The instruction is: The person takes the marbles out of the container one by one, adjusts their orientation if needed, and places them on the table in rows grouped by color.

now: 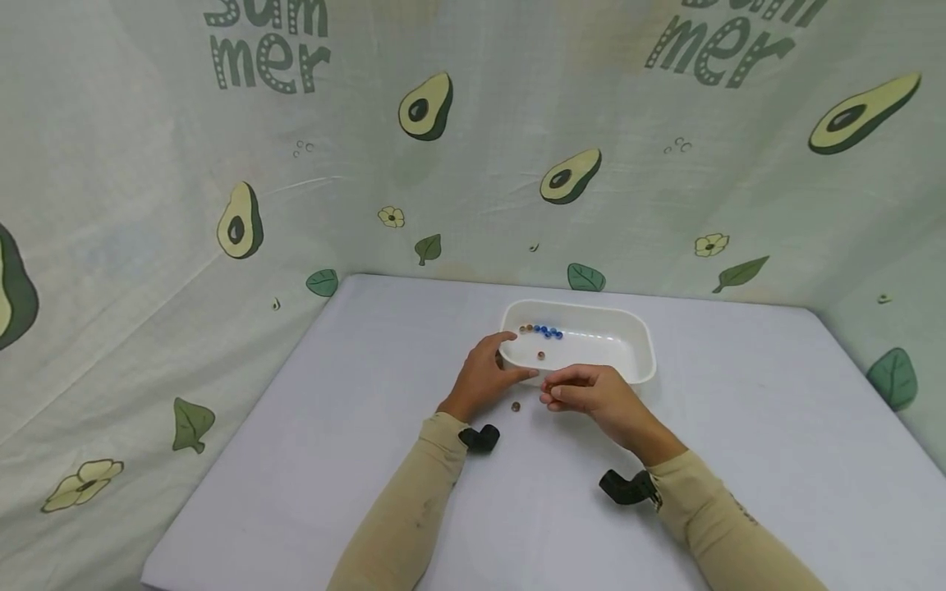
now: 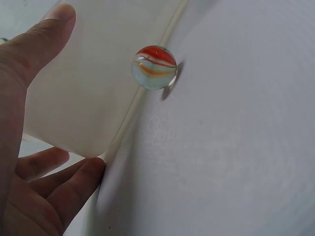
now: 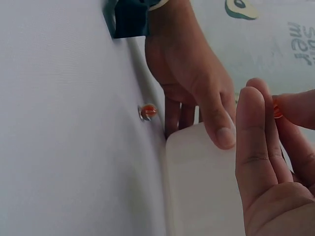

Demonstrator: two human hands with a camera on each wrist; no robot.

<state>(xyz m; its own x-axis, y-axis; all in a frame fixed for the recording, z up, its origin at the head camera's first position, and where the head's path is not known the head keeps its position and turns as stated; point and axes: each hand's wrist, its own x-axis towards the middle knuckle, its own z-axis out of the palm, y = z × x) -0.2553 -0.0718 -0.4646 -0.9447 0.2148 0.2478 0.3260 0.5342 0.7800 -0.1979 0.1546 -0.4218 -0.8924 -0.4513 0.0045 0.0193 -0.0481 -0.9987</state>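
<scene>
My left hand (image 1: 482, 379) holds the left near corner of a white plastic tray (image 1: 609, 349), thumb along the front side and fingers round the left end. In front of that side my right hand (image 1: 597, 399) pinches a marble (image 3: 277, 108) between thumb and fingers; only a reddish-orange bit of it shows. On the table near the left thumb lies a clear glass marble (image 2: 154, 68) with red and orange swirls. Inside the tray, several blue marbles (image 1: 547, 331) lie in a cluster beside two brownish marbles (image 1: 526, 328). Another brownish marble (image 1: 541, 355) sits apart, closer to the front.
A white-covered table (image 1: 754, 427) carries the tray toward its back edge. Behind and at both sides hangs a pale curtain (image 1: 488, 222) printed with avocados and leaves. Each wrist bears a black camera mount (image 1: 628, 487).
</scene>
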